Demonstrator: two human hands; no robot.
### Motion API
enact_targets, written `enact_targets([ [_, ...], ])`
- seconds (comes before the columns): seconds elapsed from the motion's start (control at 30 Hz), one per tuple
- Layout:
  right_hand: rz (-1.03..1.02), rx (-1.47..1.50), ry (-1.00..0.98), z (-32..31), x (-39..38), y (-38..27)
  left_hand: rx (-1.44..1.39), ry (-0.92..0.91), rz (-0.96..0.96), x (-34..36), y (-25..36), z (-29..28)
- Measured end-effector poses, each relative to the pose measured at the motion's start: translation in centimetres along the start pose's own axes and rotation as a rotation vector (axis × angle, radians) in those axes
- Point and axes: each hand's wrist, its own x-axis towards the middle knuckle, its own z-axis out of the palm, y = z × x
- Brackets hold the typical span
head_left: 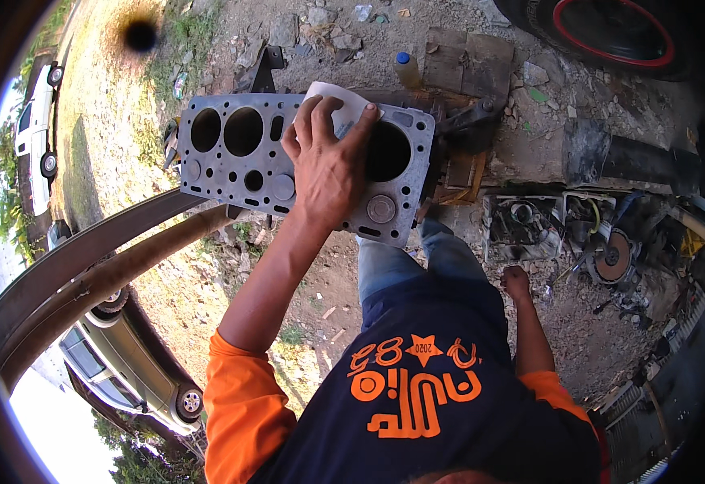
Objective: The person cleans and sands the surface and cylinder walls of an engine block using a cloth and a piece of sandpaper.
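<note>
Left hand (328, 161) grips white sheet (343, 103) at far edge of engine block (251, 163), fingers spread, presumably for steadiness; right hand (516, 282) hangs curled closed.

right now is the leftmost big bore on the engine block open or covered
Open: the bore shows as a dark hollow, with the left hand and white piece farther right.
</note>
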Motion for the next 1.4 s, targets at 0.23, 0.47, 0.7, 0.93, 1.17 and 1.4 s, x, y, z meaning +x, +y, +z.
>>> enact_targets([
  [0.23,-0.021,0.044,0.027,0.1,0.3,0.2,-0.007,-0.028,0.014,0.0,-0.5,-0.4],
  [0.47,-0.025,0.016,0.022,0.3,0.8,1.5,-0.025,-0.019,0.024,-0.9,-1.2,-0.6],
  [0.7,0.046,0.045,0.022,0.3,0.9,2.1,-0.022,-0.011,0.038,-0.2,-1.2,-0.2],
  [0.93,0.078,-0.023,0.000,0.1,0.8,2.3,-0.002,-0.021,0.057,1.2,-1.0,-0.3],
  [1.17,-0.005,-0.013,0.001,-0.6,1.0,2.3,-0.051,-0.014,0.079,2.1,-1.5,0.3],
  [1.4,-0.008,-0.011,0.002,-0.7,0.3,1.9,-0.001,-0.018,0.069,2.0,-1.3,0.1],
])
